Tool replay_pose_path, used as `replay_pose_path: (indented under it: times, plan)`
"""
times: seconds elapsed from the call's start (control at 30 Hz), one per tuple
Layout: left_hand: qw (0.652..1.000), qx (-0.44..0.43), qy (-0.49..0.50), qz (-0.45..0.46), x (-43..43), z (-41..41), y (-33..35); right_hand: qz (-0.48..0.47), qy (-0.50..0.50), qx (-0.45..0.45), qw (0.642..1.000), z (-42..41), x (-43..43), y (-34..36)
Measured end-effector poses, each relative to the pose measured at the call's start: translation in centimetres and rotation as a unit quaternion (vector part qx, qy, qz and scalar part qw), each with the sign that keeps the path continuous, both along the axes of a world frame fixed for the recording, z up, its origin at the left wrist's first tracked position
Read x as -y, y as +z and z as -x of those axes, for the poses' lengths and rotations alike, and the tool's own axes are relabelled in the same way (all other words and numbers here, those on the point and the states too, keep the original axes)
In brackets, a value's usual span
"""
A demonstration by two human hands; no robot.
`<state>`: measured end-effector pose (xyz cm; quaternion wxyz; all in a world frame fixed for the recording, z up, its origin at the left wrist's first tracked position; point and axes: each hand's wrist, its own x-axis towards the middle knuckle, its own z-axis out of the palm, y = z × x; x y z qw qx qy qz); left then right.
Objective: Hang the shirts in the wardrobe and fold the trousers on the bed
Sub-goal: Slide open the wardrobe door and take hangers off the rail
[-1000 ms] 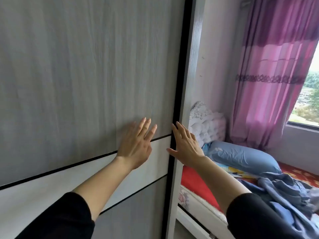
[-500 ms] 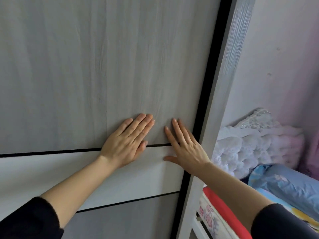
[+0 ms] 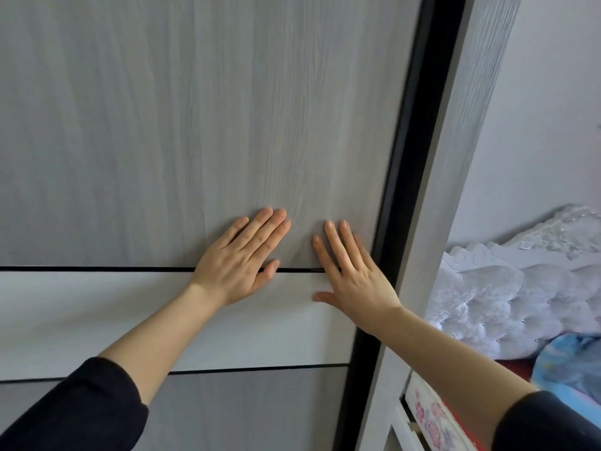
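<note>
A grey wood-grain sliding wardrobe door with thin black horizontal lines fills most of the view. My left hand lies flat on it, fingers straight, across the upper black line. My right hand presses flat on the same door just to the right, close to its black edge strip. Both hands hold nothing. The wardrobe's inside, the shirts and the trousers are out of sight. A corner of the bed shows at the lower right.
The wardrobe's grey side frame runs down right of the door. Beyond it stand a white tufted headboard, a blue pillow and a pale wall.
The view has swung left and closer to the door; curtain and window have left the frame. Both hands now lie flat on the door, the right hand further in from the edge.
</note>
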<state>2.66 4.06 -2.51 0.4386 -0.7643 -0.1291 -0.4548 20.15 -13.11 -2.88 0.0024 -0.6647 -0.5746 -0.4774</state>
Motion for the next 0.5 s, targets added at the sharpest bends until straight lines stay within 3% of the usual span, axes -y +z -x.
replay_pose_path:
  times: [0.27, 0.5]
  plan:
    - [0.999, 0.001, 0.036, 0.018, -2.2, 4.4, 0.0, -0.005, 0.041, 0.001, 0.999, 3.2, -3.2, 0.0]
    - [0.991, 0.014, 0.095, 0.095, -3.1, 10.2, -0.7, 0.027, 0.084, -0.022, 0.996, 9.0, -5.9, 0.8]
